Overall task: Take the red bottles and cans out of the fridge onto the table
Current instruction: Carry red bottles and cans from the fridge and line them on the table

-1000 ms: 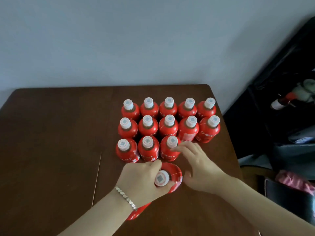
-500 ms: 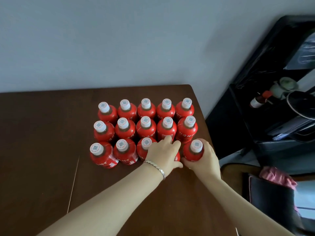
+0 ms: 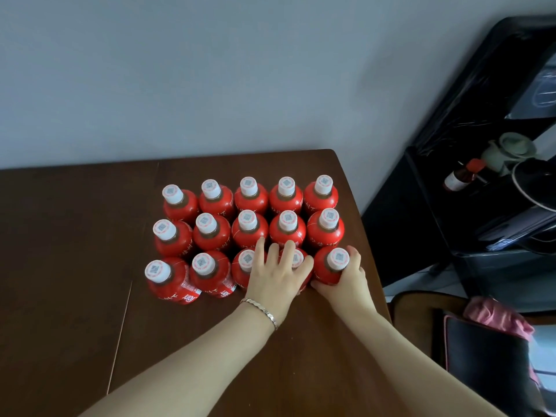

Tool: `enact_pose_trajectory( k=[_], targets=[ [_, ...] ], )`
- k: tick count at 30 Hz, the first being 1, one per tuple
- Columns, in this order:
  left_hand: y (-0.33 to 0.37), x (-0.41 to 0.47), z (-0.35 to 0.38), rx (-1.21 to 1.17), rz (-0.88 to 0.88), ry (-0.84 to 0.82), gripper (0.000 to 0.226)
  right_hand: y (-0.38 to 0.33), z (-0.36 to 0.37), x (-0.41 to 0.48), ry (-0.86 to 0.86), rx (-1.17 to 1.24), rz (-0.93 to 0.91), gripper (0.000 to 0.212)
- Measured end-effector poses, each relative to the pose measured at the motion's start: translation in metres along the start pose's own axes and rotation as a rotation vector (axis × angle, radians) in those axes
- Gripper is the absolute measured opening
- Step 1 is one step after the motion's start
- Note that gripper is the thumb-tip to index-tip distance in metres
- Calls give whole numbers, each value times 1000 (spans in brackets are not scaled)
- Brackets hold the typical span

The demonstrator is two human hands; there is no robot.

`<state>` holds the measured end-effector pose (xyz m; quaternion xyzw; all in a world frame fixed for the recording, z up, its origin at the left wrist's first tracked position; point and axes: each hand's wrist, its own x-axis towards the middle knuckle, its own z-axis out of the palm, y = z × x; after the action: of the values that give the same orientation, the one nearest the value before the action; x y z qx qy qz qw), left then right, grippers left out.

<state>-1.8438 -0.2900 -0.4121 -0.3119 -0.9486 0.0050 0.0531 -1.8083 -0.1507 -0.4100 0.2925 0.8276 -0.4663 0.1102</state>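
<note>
Two hands are on two bottles. The right hand [image 3: 346, 284] wraps round the corner bottle [image 3: 331, 266], with its fingers curled up the right side and its thumb at the near side. The left hand [image 3: 273, 278] lies over the next bottle [image 3: 298, 258] just to the left. Its fingers spread across the top and its thumb hooks round the side, so only a bit of the white cap peeks out. Both bottles stand up on the table [image 3: 75, 266], side by side.

Past the fingers and off to the left stand the other red bottles [image 3: 249, 227]. That makes fifteen in all, in three rows of five. Every one has its white cap on, with brown showing under the cap, so I think they are full.

I think most of the job is done. No cans are on the table. I cannot tell where the fridge is or what is left in it. Far to the right of the hands, a black shelf [image 3: 421, 236] holds a small brown bottle [image 3: 460, 177] with a red cap.
</note>
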Motion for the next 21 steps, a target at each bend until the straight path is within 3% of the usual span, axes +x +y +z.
enact_pose_trajectory(
  k=[5,9,12,15,18,21],
  targets=[
    [5,-2,1,22,10,-10,62,-7,-1,0,-19,14,67,106],
    [12,-2,-13,1,-69,-91,64,-11,-10,-3,-154,-288,157,105],
    [10,-13,-31,-52,-51,-82,70,-10,-17,-22,-230,-420,198,81],
    [3,-35,-51,-89,34,-84,53,-12,-22,-50,-313,-541,108,44],
    [-7,-58,-75,-157,133,-243,23,-18,-25,-82,-334,-601,53,40],
    [-13,-73,-96,-244,98,-416,20,-20,-31,-121,-317,-627,29,41]
  ],
)
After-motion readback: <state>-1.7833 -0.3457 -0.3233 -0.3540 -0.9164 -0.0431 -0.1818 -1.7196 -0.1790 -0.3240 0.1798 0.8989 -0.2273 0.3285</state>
